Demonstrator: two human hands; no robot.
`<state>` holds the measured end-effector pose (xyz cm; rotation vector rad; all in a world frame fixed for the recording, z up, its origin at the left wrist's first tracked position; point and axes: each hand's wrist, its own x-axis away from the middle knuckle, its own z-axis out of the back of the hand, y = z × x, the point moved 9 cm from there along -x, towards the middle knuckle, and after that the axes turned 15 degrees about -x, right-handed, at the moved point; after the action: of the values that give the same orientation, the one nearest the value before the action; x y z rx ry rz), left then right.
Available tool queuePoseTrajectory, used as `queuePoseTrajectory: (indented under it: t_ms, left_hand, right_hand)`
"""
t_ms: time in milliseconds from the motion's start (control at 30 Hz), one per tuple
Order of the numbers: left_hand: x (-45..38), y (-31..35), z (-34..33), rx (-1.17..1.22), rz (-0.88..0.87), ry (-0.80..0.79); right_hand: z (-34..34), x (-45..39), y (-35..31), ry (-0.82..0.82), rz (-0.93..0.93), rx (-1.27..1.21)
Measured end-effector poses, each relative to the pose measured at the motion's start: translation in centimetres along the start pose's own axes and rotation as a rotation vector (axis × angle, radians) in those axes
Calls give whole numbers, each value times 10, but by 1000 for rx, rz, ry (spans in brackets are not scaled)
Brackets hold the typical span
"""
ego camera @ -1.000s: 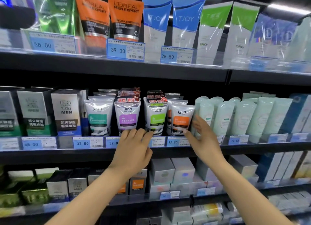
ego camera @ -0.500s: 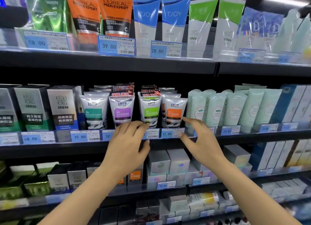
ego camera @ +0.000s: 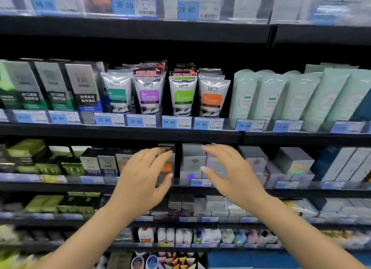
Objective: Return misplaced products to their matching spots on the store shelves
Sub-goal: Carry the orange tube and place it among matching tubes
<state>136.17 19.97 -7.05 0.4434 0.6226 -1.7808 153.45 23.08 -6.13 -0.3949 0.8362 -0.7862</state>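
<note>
- Both hands have dropped from the tube shelf's price rail to the boxed row one shelf lower.
- Left hand (ego camera: 143, 177): fingers spread and relaxed, holding nothing, in front of an orange-labelled box (ego camera: 167, 164).
- Right hand (ego camera: 230, 176): fingers loosely curved, holding nothing, before the grey boxes (ego camera: 193, 160).
- A dark gap separates those boxes, between the hands.
- Four Lang tubes (ego camera: 181, 96) front the shelf edge (ego camera: 120, 131) above, well apart from both hands.

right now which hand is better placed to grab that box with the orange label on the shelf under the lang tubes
Left. The left hand is open, with fingertips already at the orange-label box. The right hand, also open, is in front of the silver boxes further right.
</note>
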Motion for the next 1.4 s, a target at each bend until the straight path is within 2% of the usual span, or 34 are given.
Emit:
queuePoseTrajectory:
  t_ms: [367,633,900,1100,1400]
  left_hand:
    - [74,80,-2,8,100,-202]
    - [114,112,21,67,61,-194]
    - [137,144,32,199,-94,-198]
    - [140,195,30,284,-172,-204]
    - [95,308,15,315,-264,-202]
  right_hand:
    - [10,96,18,-120,-73,-72]
    - [12,151,0,-156,-121,-58]
    - [33,223,-14,-60,-242,102]
    - [62,282,-12,0,-376,162]
    - [160,351,59,100,-492,221]
